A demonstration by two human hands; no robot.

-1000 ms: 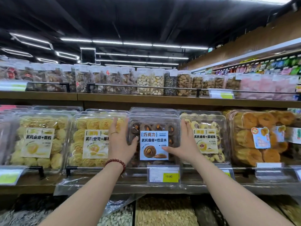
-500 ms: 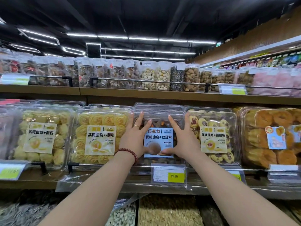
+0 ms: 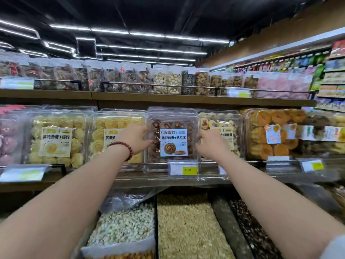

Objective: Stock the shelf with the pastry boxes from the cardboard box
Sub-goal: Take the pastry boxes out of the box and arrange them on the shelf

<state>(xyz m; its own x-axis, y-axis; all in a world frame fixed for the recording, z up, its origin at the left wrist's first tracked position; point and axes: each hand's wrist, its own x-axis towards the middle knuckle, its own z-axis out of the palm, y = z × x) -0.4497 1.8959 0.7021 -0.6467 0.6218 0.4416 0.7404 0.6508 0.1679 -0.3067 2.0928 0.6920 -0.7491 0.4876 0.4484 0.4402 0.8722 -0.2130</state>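
Chocolate pastry box upright between both hands' fingers.

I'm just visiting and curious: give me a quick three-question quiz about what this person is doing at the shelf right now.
1. True or false: the left hand and the right hand are on opposite sides of the same box.
2. What colour is the label on the chocolate cookie box between the hands?
A. blue B. red C. green
3. Fill in: the bead bracelet is on the ___ wrist.

Key
1. True: one hand sits at each side of the box.
2. A, blue.
3. Left.
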